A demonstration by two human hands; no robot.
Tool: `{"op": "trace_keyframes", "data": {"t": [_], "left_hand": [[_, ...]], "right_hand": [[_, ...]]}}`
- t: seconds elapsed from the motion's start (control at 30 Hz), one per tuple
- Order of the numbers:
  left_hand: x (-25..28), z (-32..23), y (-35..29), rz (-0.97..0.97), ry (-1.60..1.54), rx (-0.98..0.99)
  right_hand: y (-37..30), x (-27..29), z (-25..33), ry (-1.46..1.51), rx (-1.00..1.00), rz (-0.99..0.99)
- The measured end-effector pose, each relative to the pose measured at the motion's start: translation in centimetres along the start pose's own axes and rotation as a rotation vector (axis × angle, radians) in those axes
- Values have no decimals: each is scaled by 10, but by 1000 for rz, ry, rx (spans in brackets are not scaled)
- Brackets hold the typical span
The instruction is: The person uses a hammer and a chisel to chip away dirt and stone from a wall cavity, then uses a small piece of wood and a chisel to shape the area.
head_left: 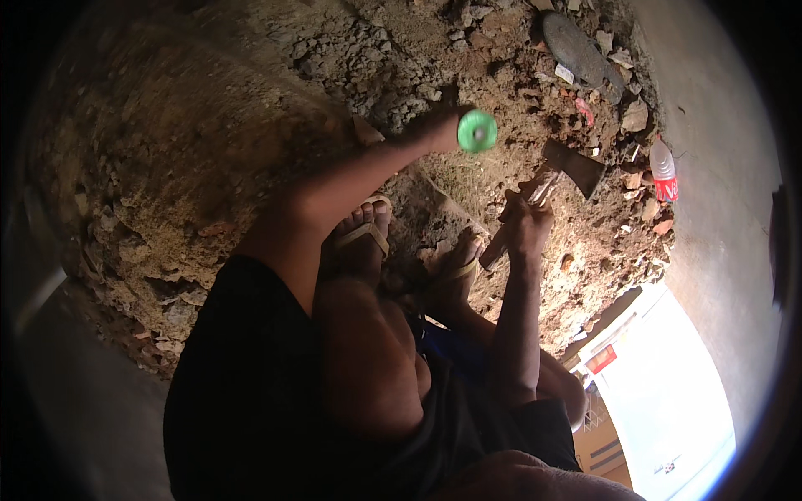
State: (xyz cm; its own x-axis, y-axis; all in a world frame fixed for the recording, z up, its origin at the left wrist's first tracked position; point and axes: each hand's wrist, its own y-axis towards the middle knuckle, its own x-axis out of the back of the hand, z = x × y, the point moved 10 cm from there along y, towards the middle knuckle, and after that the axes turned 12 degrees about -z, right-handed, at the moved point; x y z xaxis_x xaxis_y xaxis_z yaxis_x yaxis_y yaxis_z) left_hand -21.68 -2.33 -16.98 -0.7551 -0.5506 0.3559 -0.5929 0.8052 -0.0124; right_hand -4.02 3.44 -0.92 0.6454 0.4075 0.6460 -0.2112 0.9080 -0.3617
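Observation:
My left hand reaches out over the broken ground, its fingers closed round a tool with a round green top. That top is seen end-on, with a small grey centre; the shaft below it is hidden. Closed round the wooden handle of a hatchet, my right hand is nearer to me and to the right. The hatchet's dark head points up and right, a short way to the right of the green top, apart from it. The lower end of its handle shows below my right hand.
My sandalled feet stand on rough soil and rubble, close below my hands. A plastic bottle with a red label stands by the right wall. A flat grey oblong thing lies far right; a bright white panel is near right.

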Motion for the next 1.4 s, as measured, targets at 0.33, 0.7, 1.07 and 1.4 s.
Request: {"op": "trace_keyframes", "data": {"t": [0.33,0.7,1.07,1.4], "left_hand": [[122,27,22,-193,324,36],[151,3,49,-142,-64,-135],[115,20,39,140,443,66],[127,20,36,-109,-346,-92]], "right_hand": [[-18,-29,-24,-2,-89,183],[-21,-30,-29,-12,-226,147],[-22,-24,-28,-54,-218,158],[-23,-45,-27,-34,-236,202]]}}
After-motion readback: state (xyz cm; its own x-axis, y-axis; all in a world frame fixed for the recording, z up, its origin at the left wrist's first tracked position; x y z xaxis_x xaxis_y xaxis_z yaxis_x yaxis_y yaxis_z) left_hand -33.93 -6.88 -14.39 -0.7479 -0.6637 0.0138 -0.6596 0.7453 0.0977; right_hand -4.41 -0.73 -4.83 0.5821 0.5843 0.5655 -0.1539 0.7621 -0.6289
